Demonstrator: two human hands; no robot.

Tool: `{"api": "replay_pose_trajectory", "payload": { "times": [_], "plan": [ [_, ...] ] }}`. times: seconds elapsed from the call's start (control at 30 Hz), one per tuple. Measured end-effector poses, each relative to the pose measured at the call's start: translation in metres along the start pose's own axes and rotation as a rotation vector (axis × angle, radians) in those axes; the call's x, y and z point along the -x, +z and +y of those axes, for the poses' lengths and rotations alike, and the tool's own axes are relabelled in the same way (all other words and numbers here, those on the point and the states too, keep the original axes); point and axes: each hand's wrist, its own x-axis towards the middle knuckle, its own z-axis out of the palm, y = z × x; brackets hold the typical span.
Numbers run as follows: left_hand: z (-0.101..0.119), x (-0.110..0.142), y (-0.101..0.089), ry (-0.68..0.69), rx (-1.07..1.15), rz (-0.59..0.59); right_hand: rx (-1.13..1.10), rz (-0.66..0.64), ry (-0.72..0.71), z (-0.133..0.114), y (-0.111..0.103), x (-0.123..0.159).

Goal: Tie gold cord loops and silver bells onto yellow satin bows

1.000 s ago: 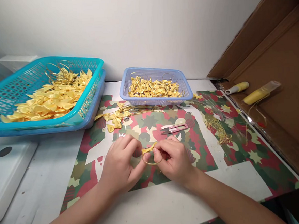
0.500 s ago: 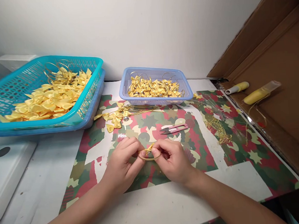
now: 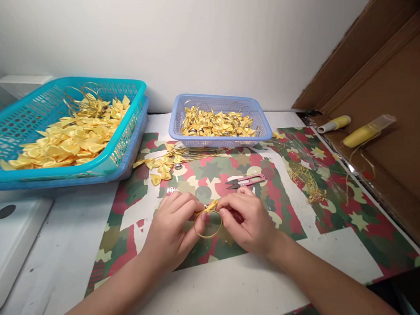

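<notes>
Between my hands is a yellow ribbon bow (image 3: 211, 206) on a loop of gold cord (image 3: 209, 236). My left hand (image 3: 173, 227) pinches the bow's left side with thumb and fingers, and the loop hangs beside that thumb. My right hand (image 3: 248, 222) is closed with its thumb and index finger at the bow's right end. Part of the bow is hidden by my fingers. Just beyond my right hand lie pink-handled thread snips (image 3: 245, 181). Several yellow bows with gold cords (image 3: 163, 165) rest on the patterned sheet past my left hand.
A turquoise basket (image 3: 122, 139) of yellow bows sits inside a blue one at left. A smaller blue basket (image 3: 223, 140) with looped bows stands at the back. Thread scraps (image 3: 311, 186) lie at right, near yellow thread spools (image 3: 362, 132) on the cardboard wall.
The gold loop has tilted and now hangs as a rounder ring below the bow. My right fingers have shifted to the bow's right end, and its index fingers have lifted slightly.
</notes>
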Motion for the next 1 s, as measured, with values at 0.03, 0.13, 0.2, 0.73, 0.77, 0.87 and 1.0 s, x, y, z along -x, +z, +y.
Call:
{"api": "replay_pose_trajectory", "payload": {
  "times": [0.03, 0.13, 0.2, 0.73, 0.77, 0.87, 1.0],
  "plan": [
    [-0.001, 0.0, 0.001, 0.007, 0.002, 0.0, 0.005, -0.002, 0.003, -0.001, 0.0, 0.0],
    [-0.002, 0.001, 0.002, 0.025, 0.015, -0.017, 0.028, -0.015, 0.01, -0.002, 0.001, 0.0],
    [-0.002, 0.001, 0.004, 0.026, 0.023, -0.032, 0.041, -0.037, 0.0, -0.001, 0.002, 0.0],
    [0.002, 0.001, 0.001, -0.361, 0.462, -0.094, 0.218, 0.017, 0.103, 0.024, -0.022, -0.009],
    [0.002, 0.002, 0.001, -0.416, 0.512, -0.087, 0.362, 0.039, 0.152, 0.032, -0.028, -0.012],
    [0.001, 0.003, 0.002, -0.551, 0.638, -0.059, 0.591, -0.023, 0.24, 0.051, -0.04, -0.016],
    [0.003, 0.004, 0.003, -0.642, 0.712, -0.028, 0.618, -0.099, 0.28, 0.057, -0.037, -0.017]
  ]
}}
